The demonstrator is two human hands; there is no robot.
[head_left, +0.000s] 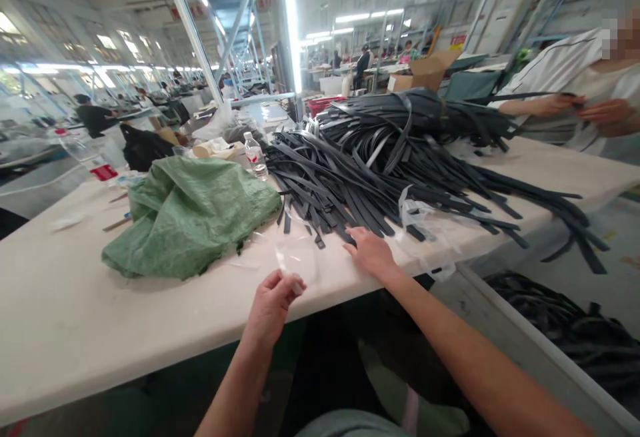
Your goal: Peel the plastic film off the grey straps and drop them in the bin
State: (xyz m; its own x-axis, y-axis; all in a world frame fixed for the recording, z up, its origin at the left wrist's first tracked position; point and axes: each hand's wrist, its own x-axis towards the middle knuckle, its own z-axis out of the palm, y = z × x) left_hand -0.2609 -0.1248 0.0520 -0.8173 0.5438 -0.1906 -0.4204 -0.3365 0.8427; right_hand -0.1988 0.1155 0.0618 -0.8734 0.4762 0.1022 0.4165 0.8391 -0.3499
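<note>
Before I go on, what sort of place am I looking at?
Probably a factory workshop: dark strips lie heaped on a long worktable, a co-worker is at its right side, and tube lights run overhead into the distance.

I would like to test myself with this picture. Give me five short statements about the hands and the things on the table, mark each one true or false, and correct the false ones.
1. The left hand holds a piece of thin clear plastic. True.
2. A clear bottle stands between the green sheet and the dark strips. True.
3. The right hand rests on the green sheet. False: it is at the near ends of the dark strips.
4. All the dark strips end within the edge of the table. False: some hang over the edge at the right.
5. A person in a white top is at the right side of the picture. True.
</note>
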